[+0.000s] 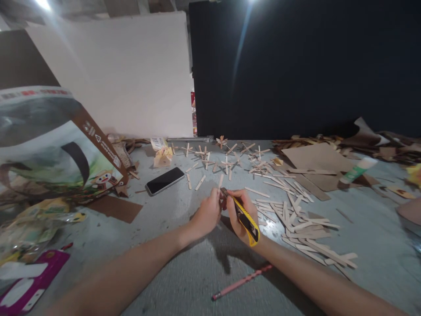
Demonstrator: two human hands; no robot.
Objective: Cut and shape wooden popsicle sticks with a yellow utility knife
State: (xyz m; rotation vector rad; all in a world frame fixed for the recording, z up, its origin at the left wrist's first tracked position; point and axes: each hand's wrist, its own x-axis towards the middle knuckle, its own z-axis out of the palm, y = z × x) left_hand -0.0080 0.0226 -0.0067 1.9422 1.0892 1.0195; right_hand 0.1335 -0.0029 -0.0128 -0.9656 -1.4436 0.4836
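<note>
My left hand (209,211) is closed around a popsicle stick (221,181), whose pale upper end sticks out past the fingers. Pressed close beside it, my right hand (239,213) grips a yellow and black utility knife (245,218). The knife's head meets the stick near my left fingertips; the blade's edge is too small to make out. Two loose sticks, one of them a short stick (200,182), lie just beyond my left hand. To the right spreads a heap of popsicle sticks (296,224). Several crossed-stick pieces (226,164) stand or lie farther back.
A black phone (165,181) lies left of my hands. Nearer me are a pink pencil (241,282) and a purple case (36,278). A printed bag (59,149) stands at the left. Cardboard (317,166) and a glue stick (358,170) are at the right, with part of another person's arm (409,210).
</note>
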